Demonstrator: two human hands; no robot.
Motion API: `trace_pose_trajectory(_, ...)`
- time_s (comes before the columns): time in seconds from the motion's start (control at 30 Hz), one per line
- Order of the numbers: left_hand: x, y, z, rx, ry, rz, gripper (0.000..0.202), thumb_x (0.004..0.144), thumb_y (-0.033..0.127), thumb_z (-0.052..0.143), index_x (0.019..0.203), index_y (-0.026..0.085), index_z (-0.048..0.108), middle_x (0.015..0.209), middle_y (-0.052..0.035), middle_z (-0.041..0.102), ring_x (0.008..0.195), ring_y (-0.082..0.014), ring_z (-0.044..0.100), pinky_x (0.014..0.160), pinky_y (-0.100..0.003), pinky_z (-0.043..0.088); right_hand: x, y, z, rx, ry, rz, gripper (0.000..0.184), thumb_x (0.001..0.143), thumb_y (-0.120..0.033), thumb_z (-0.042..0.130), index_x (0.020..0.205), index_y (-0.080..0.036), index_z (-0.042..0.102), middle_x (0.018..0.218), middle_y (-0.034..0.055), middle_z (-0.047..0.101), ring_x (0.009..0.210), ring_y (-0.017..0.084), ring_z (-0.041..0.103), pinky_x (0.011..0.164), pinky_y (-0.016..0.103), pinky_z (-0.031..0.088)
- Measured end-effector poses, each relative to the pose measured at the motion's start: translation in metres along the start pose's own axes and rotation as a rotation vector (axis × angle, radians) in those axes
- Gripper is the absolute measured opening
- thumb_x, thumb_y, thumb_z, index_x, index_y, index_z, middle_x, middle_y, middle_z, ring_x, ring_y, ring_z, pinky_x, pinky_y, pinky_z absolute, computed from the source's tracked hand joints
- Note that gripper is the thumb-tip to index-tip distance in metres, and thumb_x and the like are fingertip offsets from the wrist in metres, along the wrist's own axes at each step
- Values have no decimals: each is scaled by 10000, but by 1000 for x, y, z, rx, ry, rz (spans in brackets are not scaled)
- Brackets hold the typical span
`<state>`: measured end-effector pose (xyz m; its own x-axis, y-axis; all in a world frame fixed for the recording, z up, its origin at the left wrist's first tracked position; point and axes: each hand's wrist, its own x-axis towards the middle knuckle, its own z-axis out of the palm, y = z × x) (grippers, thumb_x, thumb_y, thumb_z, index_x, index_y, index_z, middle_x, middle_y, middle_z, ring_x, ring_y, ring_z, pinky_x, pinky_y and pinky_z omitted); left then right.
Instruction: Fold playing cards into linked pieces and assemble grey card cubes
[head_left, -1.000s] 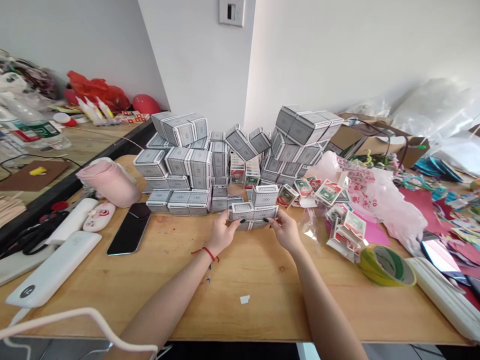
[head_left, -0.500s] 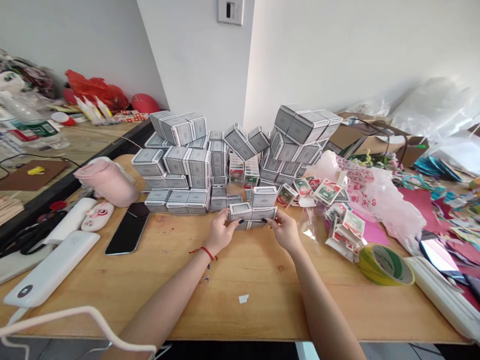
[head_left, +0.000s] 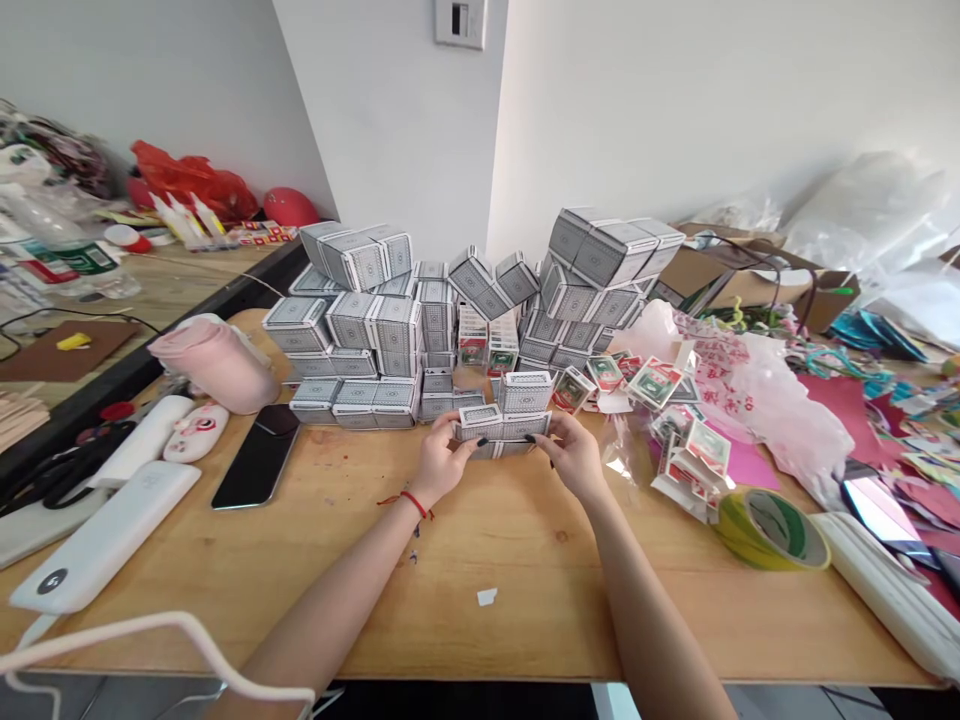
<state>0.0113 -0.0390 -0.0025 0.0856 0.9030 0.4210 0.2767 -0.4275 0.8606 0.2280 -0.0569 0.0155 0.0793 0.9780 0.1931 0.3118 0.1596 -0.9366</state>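
Both my hands grip a small bundle of grey patterned card boxes (head_left: 501,428) from either end, low over the wooden table (head_left: 480,540). My left hand (head_left: 442,463) pinches its left end, with a red string on the wrist. My right hand (head_left: 571,455) clamps the right end, dark-nailed fingers curled over the top. One more box (head_left: 525,391) sits on top of the bundle. Right behind stands a big pile of the same grey boxes (head_left: 390,320), several layers high, with another heap (head_left: 600,270) to its right.
To the left lie a black phone (head_left: 260,458), a pink pouch (head_left: 216,364), a white power bank (head_left: 105,535) and a cable (head_left: 150,640). To the right are loose red-green card packs (head_left: 660,385), a pink plastic bag (head_left: 757,395), a yellow tape roll (head_left: 772,532) and coloured paper scraps (head_left: 900,420).
Both hands stay on the bundle; it has shifted very slightly upward and toward the pile. Little else differs.
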Motion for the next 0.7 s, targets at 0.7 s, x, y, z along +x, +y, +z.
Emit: trace_pose_trajectory(0.7, 2, -4, -3, -68, -9, -4, 295, 788, 263, 575, 1068, 169, 570, 1155, -117, 526, 1024, -199, 551, 833, -306, 481, 6, 13, -17, -1, -60, -65, 319, 769, -367, 571, 1052, -229, 622, 1275, 111, 484, 915, 189, 575, 720, 314, 501)
